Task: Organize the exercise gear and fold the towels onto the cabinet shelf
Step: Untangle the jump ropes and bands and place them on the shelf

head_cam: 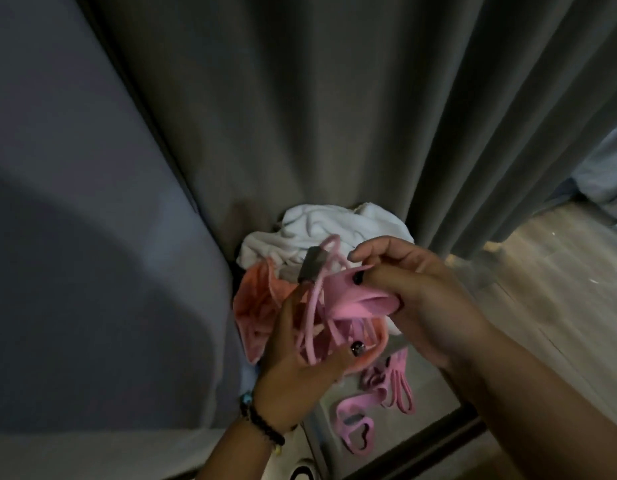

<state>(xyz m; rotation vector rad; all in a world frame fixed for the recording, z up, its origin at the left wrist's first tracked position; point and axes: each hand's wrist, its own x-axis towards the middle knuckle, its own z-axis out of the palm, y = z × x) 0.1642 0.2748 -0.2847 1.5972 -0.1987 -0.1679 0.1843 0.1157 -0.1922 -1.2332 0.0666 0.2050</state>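
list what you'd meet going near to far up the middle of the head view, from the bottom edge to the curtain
pink bands on the floor → left hand and right hand holding the pink resistance band → peach towel → white towel → grey curtain

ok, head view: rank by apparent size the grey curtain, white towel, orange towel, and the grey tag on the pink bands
1. grey curtain, by far the largest.
2. white towel.
3. orange towel; looks close to the white one, and the hands hide part of both, so that order is unsure.
4. grey tag, smallest.
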